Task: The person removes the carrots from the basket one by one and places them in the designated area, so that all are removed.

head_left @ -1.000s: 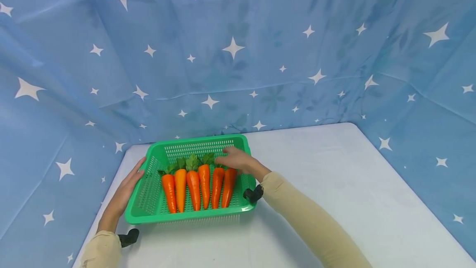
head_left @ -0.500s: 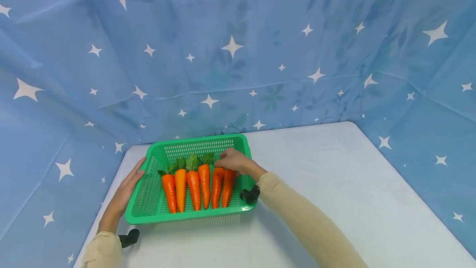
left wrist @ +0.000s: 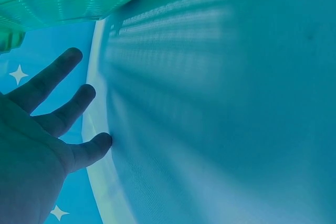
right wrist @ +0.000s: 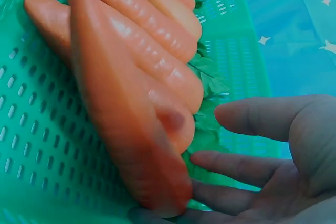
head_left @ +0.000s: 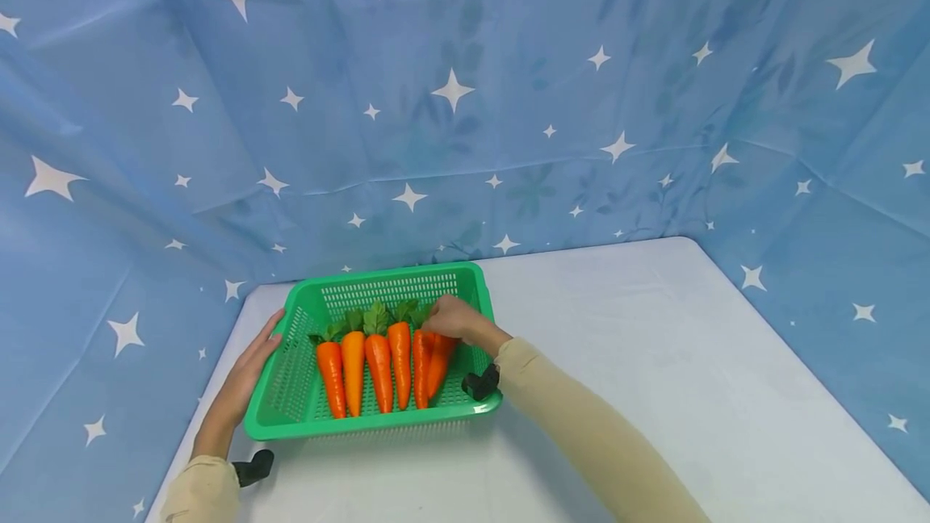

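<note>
A green slotted basket (head_left: 327,428) holds a row of carrots (head_left: 379,370) with leafy green tops, their narrow tips toward the front. My left hand (head_left: 247,370) lies along the basket's left side; in the left wrist view its fingers (left wrist: 58,116) are spread and fairly straight. Over the basket's right part, my right hand (head_left: 452,320) is at the thick end of the rightmost carrot (head_left: 439,366), whose tip slants left toward its neighbour. The right wrist view shows the thumb (right wrist: 257,119) apart from that carrot (right wrist: 121,119), with fingertips against its thick end, partly hidden behind it.
The basket stands on a white-covered table (head_left: 617,329), toward its back left. A blue star-patterned cloth (head_left: 465,144) hangs behind and on both sides. A black strap piece (head_left: 481,382) at the right wrist overlaps the basket's front right corner.
The rightmost carrot's tip has swung left against its neighbour, which has shifted slightly left. My right hand has moved a little toward the front. The left hand has stayed in place.
</note>
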Action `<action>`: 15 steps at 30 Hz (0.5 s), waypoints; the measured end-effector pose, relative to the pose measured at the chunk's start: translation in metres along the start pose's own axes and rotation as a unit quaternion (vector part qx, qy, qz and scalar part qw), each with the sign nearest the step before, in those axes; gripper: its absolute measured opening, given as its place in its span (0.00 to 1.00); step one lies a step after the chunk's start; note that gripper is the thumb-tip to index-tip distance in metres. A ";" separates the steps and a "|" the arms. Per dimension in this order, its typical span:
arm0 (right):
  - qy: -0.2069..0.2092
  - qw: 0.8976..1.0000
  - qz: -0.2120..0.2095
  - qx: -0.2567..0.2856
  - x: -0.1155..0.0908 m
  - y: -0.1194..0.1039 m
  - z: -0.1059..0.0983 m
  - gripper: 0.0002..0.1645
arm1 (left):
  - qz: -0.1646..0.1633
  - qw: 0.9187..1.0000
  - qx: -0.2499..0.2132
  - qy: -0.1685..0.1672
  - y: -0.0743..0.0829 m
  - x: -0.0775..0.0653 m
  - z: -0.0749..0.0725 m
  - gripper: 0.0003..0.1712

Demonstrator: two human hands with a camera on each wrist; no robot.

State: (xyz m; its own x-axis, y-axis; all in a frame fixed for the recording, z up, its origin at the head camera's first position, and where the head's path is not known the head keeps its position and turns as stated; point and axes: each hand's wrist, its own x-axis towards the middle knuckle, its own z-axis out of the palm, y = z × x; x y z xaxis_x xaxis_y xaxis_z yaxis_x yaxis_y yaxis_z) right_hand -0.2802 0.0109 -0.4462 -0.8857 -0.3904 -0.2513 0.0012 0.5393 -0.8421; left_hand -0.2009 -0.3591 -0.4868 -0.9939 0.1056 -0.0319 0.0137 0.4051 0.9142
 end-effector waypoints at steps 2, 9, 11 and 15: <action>0.003 1.000 -0.003 -0.008 0.003 0.003 0.002 0.36 | -0.001 1.000 -0.005 0.000 0.000 0.000 0.000 0.37; 0.012 0.999 -0.014 -0.042 0.008 0.010 0.007 0.36 | 0.004 1.000 -0.004 -0.001 -0.002 0.000 0.000 0.37; 0.014 0.998 -0.017 -0.052 0.009 0.010 0.008 0.36 | 0.008 1.000 -0.008 -0.002 -0.003 0.001 -0.001 0.37; 0.014 0.997 -0.020 -0.068 0.010 0.010 0.007 0.34 | 0.010 1.000 -0.009 -0.001 -0.002 0.001 -0.001 0.37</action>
State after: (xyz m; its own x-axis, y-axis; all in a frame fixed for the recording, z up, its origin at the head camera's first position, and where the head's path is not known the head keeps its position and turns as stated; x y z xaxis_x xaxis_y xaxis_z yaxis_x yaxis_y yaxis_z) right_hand -0.2860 0.0067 -0.4608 -0.8969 -0.3924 -0.2040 -0.0946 0.6207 -0.7783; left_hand -0.2022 -0.3607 -0.4883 -0.9933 0.1151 -0.0135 0.0323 0.3864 0.9218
